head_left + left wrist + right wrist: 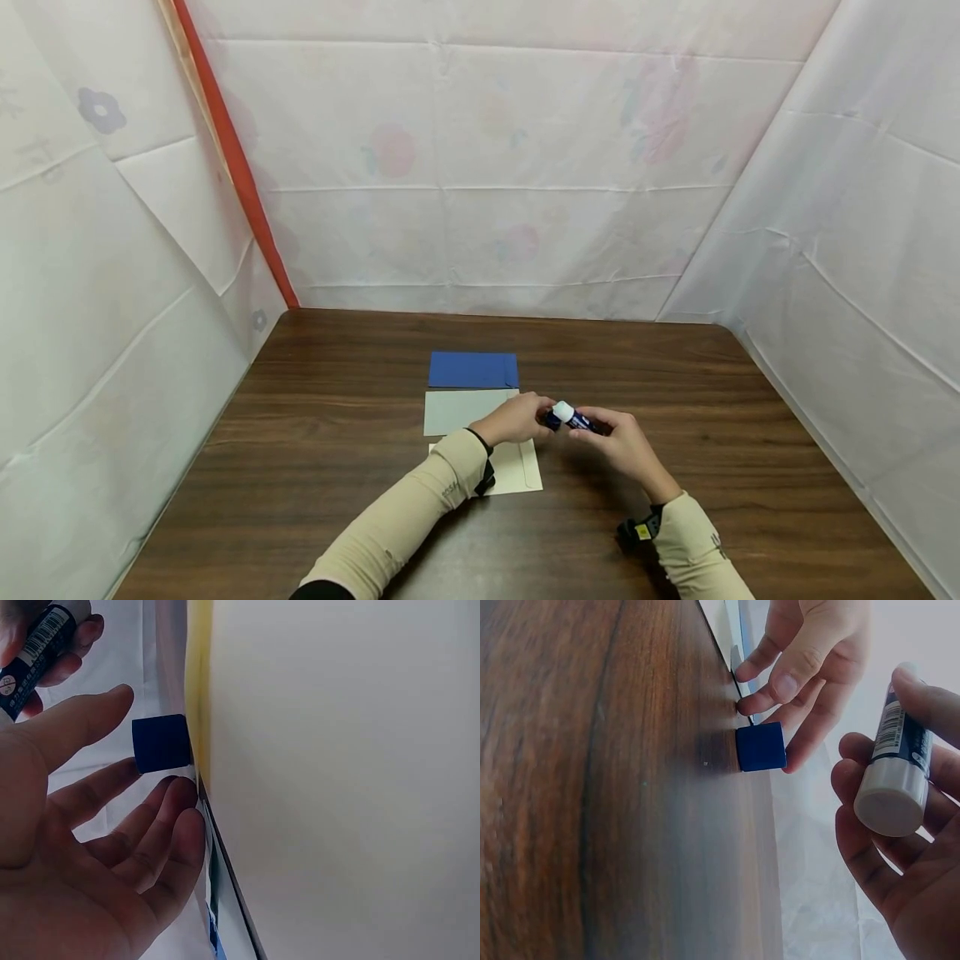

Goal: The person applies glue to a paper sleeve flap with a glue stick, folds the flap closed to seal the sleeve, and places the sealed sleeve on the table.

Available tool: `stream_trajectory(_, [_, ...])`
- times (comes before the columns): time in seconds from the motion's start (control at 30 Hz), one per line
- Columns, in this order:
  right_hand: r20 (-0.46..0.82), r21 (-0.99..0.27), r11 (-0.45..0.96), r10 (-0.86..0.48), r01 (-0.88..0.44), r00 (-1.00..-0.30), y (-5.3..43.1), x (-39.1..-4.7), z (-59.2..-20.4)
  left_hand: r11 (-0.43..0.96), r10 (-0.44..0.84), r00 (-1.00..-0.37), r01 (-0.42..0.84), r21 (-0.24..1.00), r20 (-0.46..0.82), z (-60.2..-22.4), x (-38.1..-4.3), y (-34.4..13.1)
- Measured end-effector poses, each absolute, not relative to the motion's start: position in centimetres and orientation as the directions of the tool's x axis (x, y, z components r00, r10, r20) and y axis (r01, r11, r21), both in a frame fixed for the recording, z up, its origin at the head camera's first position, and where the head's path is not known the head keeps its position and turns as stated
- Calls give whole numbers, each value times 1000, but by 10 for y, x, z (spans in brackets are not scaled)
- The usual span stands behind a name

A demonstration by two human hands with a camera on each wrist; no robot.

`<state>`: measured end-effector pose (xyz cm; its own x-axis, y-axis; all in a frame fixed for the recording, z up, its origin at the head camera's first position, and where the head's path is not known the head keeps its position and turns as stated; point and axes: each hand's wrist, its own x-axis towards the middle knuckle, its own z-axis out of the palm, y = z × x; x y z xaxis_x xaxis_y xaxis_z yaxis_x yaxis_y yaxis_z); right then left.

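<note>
My right hand [622, 442] holds a glue stick [576, 417], dark blue with a white end and a barcode label, tilted above the table. A small blue cap [762, 747] stands on the tabletop. Beside it is my left hand [517, 418], its fingers spread and loosely bent. In the left wrist view the thumb is apart from the cap [161, 743], while one fingertip lies close to its edge; whether it touches I cannot tell. Under the left wrist lies a cream envelope [519, 471], partly covered by the forearm.
Behind the cream envelope lie a pale grey-green envelope [456, 412] and a blue envelope [472, 370], in a row on the brown wooden table [337, 400]. White printed sheets [480, 167] hang around the table's back and sides. A red strip [232, 150] runs down the back left.
</note>
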<state>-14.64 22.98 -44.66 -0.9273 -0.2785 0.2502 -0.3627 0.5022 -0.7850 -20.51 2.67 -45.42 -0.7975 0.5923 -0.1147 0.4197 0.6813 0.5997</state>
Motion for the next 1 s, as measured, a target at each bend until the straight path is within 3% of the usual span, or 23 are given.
stream_trajectory(1.0, [214, -793, 508, -286, -337, -934, 230, -148, -452, 698, 600, -791, 446, 560, -119, -454, -202, 27])
